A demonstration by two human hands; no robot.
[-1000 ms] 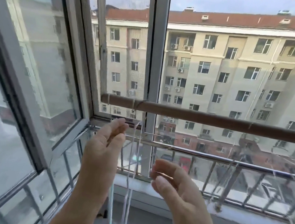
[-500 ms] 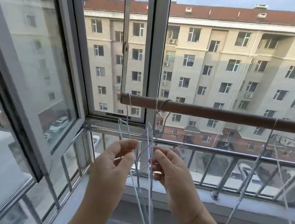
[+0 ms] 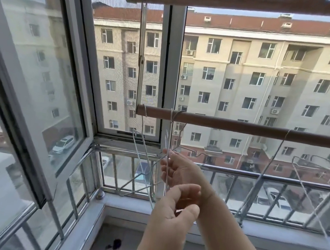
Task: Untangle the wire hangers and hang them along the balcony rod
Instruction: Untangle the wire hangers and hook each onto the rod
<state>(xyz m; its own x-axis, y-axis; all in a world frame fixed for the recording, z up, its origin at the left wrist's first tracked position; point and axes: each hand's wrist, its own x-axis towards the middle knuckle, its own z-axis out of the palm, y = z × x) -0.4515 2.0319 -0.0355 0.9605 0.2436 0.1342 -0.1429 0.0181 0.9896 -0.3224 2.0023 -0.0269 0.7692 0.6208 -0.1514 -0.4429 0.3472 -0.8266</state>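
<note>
A brown wooden balcony rod (image 3: 244, 128) runs level across the window. Several thin white wire hangers (image 3: 169, 129) hang tangled from its left end, hooks over the rod and frames dangling toward the railing. My right hand (image 3: 183, 171) is raised below the rod, its fingers closed around an upright wire of this bunch. My left hand (image 3: 173, 207) sits just beneath and nearer to me, thumb pinched against curled fingers on what looks like a thin wire. Another hanger (image 3: 274, 153) hangs alone further right on the rod.
More wire hangers (image 3: 324, 164) crowd the right edge. A carved wooden rack (image 3: 240, 2) spans the top. A metal railing (image 3: 258, 176) runs behind the hands. An open window sash (image 3: 36, 96) angles inward at the left. A small dark object (image 3: 116, 243) lies on the floor.
My left hand has moved right and down, ending under my right hand. The right hand has shifted up along the wire. The hanger bunch still hangs from the rod.
</note>
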